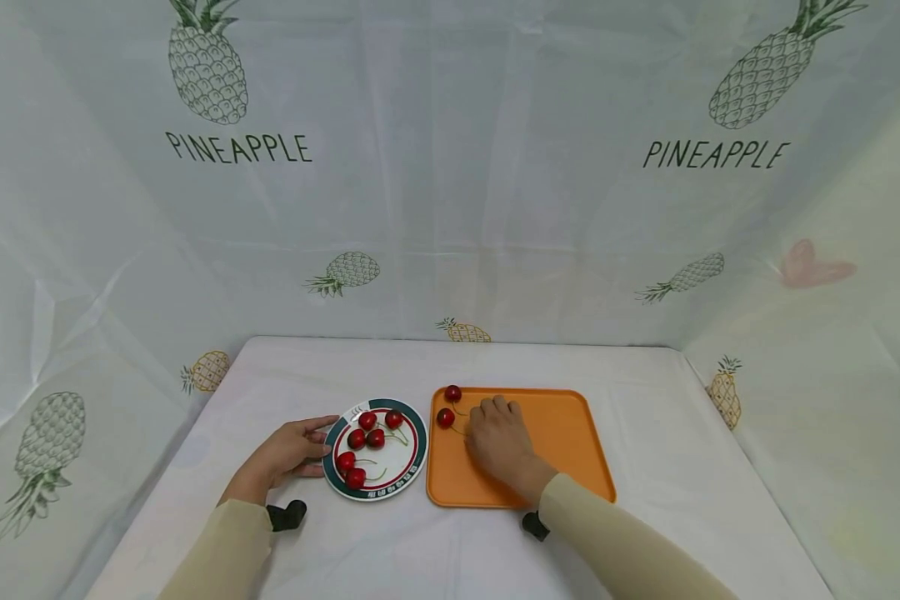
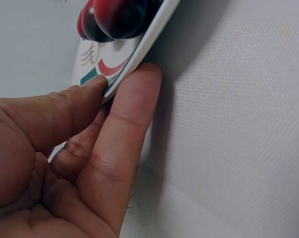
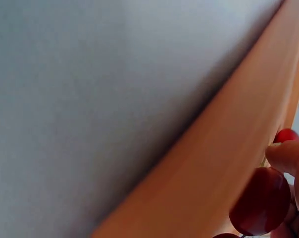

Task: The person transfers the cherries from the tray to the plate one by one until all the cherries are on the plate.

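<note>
In the head view, my left hand (image 1: 291,454) grips the left rim of a round white plate (image 1: 390,490) with a dark green edge and a red ring. Several red cherries (image 1: 376,438) with stems sit on it. The left wrist view shows the thumb above the plate's rim (image 2: 124,74) and fingers beneath. My right hand (image 1: 498,437) is low over an orange tray (image 1: 562,450), its fingers bent. Two cherries (image 1: 446,417) lie left of it. In the right wrist view, a dark cherry (image 3: 262,201) is close beside the thumb and fingers; whether they pinch it is unclear.
Plate and tray stand side by side on a table with a white cloth (image 1: 390,550). A pineapple-printed sheet (image 1: 450,183) hangs behind the table and along its sides. Small black devices (image 1: 287,515) are worn at both wrists.
</note>
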Motion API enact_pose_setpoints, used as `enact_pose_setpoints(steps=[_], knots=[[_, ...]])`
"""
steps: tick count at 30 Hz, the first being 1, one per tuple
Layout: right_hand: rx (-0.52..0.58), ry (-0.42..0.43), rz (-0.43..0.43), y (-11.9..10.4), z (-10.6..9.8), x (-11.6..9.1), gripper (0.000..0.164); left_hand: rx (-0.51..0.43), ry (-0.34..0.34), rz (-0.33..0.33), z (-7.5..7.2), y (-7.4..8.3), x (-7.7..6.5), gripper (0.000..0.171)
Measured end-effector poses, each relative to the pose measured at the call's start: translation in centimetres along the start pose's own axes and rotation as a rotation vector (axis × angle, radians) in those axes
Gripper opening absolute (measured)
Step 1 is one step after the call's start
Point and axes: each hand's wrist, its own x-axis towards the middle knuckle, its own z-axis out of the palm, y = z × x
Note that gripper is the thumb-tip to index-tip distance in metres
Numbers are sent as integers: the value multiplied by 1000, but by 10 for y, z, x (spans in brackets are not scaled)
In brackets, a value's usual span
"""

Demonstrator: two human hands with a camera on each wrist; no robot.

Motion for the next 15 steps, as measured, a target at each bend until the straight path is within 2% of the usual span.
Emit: enact_pose_setpoints(steps=[6,15], knots=[[51,19,-10,-1,4,3,30,1,-1,-5,0,-1,2,63],[54,9,-9,-8,7,7,22,-1,3,-9,1,0,0,63]])
